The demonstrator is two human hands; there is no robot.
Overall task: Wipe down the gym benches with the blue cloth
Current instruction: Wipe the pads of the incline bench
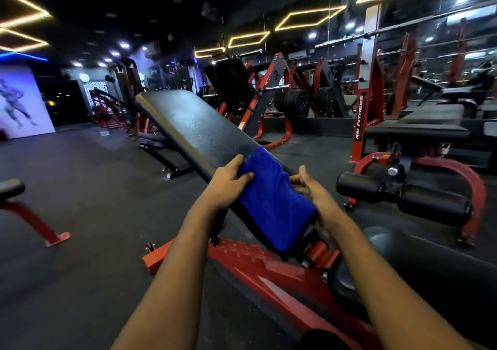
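A black inclined bench pad (193, 126) on a red frame rises from the lower middle toward the upper left. The blue cloth (271, 201) is draped across the pad's lower end. My left hand (228, 182) grips the cloth's left edge together with the pad's side, thumb on top of the cloth. My right hand (317, 201) holds the cloth's right edge against the pad's other side, fingers curled at its border. The pad's surface above the cloth looks speckled.
A black seat pad (419, 269) lies at the lower right. A red decline bench with black roller pads (403, 191) stands to the right. Another flat bench (153, 141) sits behind. A red bench leg (35, 223) is at the left; racks and weight plates line the mirrored wall.
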